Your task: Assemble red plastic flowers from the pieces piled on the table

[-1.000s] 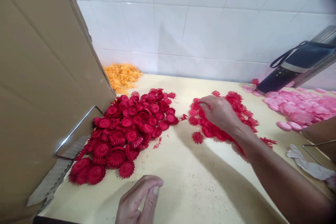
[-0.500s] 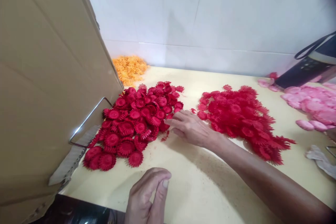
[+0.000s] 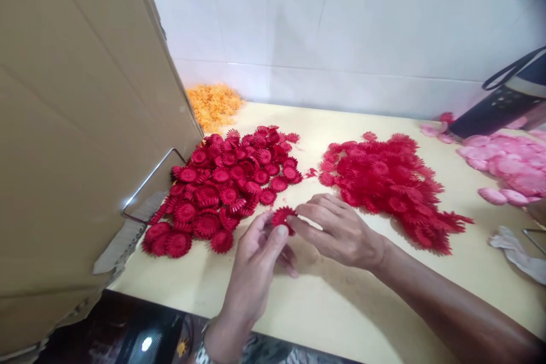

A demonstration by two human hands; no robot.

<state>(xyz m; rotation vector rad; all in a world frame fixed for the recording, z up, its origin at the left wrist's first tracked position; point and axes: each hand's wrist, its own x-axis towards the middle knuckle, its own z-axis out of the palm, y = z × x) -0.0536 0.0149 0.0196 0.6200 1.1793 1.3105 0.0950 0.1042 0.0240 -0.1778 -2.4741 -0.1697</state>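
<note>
A small dark red flower piece with a fringed, petal-like rim is held up over the table between my hands. My left hand grips it from below, thumb in front and fingers behind. At its right edge, the thumb and fingers of my right hand pinch it. Just beyond my hands on the left lies a heap of similar dark red flower pieces. Behind my right hand spreads a pile of flatter, brighter red fringed pieces.
A cardboard box with a metal wire handle stands at the left. Orange bits lie at the back. Pink pieces, a dark strapped bottle and a crumpled white scrap are at the right. A tiled wall rises behind.
My right hand has come back from the dark red heap toward me. My left hand has moved up and forward, and both now hold a red flower piece.
</note>
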